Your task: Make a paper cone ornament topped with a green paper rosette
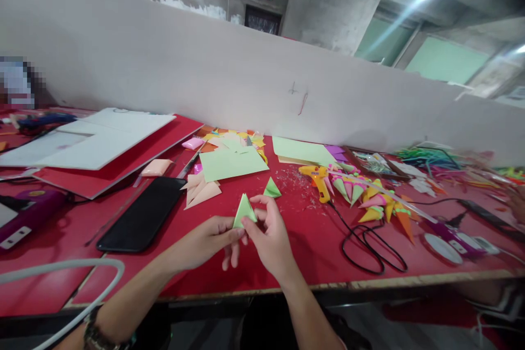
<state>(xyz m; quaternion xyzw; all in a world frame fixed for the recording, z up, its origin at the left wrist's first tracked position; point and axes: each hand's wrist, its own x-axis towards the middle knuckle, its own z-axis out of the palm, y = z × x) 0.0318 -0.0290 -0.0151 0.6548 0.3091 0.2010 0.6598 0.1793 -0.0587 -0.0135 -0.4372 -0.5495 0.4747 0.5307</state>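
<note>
Both forearms reach in from below, meeting just right of the phone (143, 219) above the red counter (311, 246). The left hand (207, 241) and right hand (268, 238) face each other, fingers (240, 232) pinching a folded green triangle (245, 211) between them, tip up, clear of the surface.

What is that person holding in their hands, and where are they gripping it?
A folded green paper triangle, pinched along its bottom edge: the left hand at the lower left, the right hand at the lower right corner.
</note>
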